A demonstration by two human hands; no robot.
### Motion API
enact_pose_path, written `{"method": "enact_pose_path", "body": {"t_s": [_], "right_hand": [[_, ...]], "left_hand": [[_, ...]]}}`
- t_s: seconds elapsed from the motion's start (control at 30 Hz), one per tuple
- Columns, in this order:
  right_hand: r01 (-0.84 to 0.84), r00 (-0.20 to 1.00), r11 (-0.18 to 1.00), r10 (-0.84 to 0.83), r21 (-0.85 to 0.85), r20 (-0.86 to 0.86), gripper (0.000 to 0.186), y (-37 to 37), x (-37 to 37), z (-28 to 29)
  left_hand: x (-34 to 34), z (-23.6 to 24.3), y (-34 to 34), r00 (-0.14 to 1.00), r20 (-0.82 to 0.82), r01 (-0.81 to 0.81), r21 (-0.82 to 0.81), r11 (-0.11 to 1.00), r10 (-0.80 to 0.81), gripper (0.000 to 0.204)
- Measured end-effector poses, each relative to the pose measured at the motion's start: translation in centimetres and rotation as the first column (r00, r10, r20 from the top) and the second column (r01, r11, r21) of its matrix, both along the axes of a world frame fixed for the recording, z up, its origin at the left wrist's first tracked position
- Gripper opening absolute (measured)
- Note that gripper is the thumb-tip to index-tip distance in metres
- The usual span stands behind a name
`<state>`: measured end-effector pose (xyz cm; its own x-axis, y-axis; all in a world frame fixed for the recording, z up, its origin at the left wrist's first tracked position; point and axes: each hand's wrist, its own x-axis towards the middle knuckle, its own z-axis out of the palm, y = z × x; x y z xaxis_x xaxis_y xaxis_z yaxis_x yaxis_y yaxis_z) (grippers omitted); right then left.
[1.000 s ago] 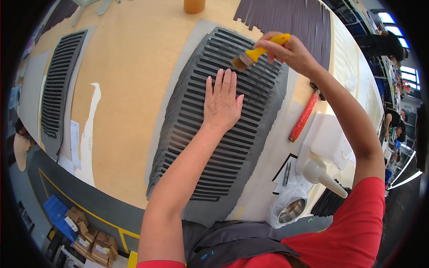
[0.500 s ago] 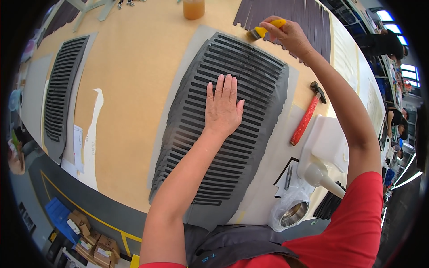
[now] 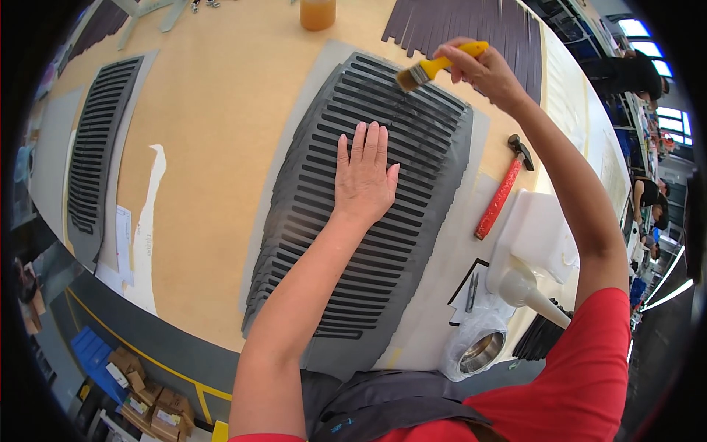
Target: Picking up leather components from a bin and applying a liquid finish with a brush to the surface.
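My left hand (image 3: 364,177) lies flat, fingers stretched, on a stack of dark grey sheets (image 3: 353,254) marked with rows of black strips. Above the far end of that stack, my right hand (image 3: 490,74) grips a paintbrush (image 3: 442,64) by its yellow handle. Its bristles point down and left, over the far strips; whether they touch the sheet I cannot tell. Darker, shiny smears show on the strips at the far right of the stack. Pale backing paper shows around the stack's edges.
A red-handled hammer (image 3: 503,188), a white plastic container (image 3: 541,236), tweezers (image 3: 472,292) and a metal bowl in plastic (image 3: 482,351) lie to the right. A jar of amber liquid (image 3: 317,13) and purple strips (image 3: 471,33) are at the back; another striped piece (image 3: 103,132) lies left.
My right hand has moved the paintbrush slightly nearer, bringing its bristles from beyond the far edge to over the stack. My left hand stays flat on the stack.
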<state>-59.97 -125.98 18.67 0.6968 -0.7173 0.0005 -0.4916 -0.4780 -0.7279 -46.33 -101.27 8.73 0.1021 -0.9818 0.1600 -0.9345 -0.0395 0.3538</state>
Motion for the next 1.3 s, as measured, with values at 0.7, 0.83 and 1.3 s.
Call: {"method": "enact_pose_path", "body": {"t_s": [0.7, 0.83, 1.3], "right_hand": [[0.193, 0.980, 0.971, -0.184, 0.138, -0.079, 0.038, 2.0, -5.7, 1.6], [0.310, 0.929, 0.951, -0.307, -0.020, -0.205, 0.038, 0.7, -7.7, 2.1], [0.225, 0.950, 0.925, -0.138, 0.307, -0.281, 0.032, 5.5, -8.4, 3.5]], "left_hand": [[-0.1, 0.0, -0.1, 1.000, 0.000, 0.007, -0.019, 1.000, -0.007, 0.065], [-0.5, 0.1, -0.4, 1.000, 0.007, 0.025, -0.038, 0.999, -0.025, 0.064], [-0.5, 0.2, -0.5, 1.000, 0.011, 0.024, -0.060, 0.998, -0.023, 0.064]]}}
